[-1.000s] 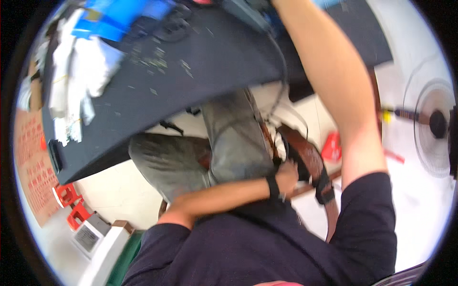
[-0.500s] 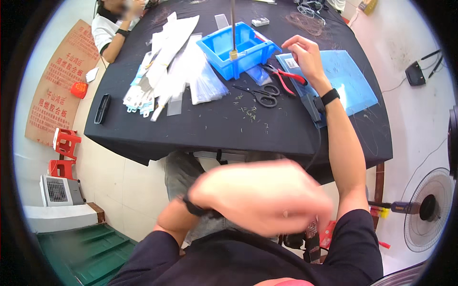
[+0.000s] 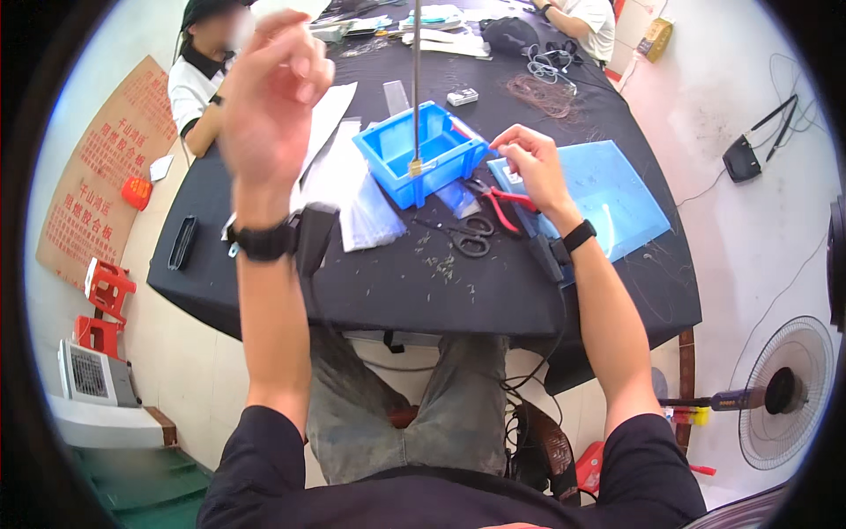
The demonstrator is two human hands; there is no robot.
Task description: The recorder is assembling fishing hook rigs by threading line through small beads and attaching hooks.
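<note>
My left hand [image 3: 278, 110] is raised high over the left side of the table, slightly blurred, its fingers curled in; whatever they may hold does not show clearly. My right hand [image 3: 533, 167] is beside the right end of a blue plastic box [image 3: 432, 181], thumb and forefinger pinched together on something too small to make out. Below that hand lie red-handled pliers [image 3: 502, 210], with black scissors [image 3: 467, 236] to their left. Under the right forearm is a blue translucent folder [image 3: 617, 198]. A thin metal rod [image 3: 417, 88] stands up in front of the box.
Clear plastic sleeves [image 3: 366, 207] and white strips lie left of the box. A black tray-like case [image 3: 182, 242] rests near the left edge. Brown strands [image 3: 542, 95] and a cable [image 3: 552, 66] lie farther back. One person [image 3: 194, 88] sits far left, another [image 3: 586, 26] at the far end.
My left hand has swung from low in front of my body up and away to the left. My right hand stays pinched by the box. The view has tilted up, showing more of the far table.
</note>
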